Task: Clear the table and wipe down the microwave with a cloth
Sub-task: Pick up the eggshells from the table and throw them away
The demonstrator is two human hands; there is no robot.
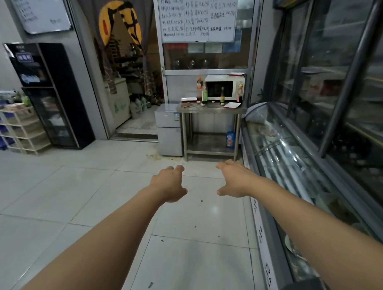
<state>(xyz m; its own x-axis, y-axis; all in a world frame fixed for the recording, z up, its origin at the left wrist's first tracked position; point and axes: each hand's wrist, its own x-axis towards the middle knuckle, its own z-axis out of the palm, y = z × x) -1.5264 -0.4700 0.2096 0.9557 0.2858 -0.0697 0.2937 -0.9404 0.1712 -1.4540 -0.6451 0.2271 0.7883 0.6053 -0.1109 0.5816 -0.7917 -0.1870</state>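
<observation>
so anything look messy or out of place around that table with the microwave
Yes. The floor at the foot of the steel table, beside the small fridge, carries a yellowish stain that looks like a dried spill. The tabletop in front of the microwave is cluttered with bottles and small scraps. Both hands are empty.

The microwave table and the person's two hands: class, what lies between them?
In the head view, only bare tiled floor separates the left hand and right hand from the steel table holding the microwave. Both hands are empty.
</observation>
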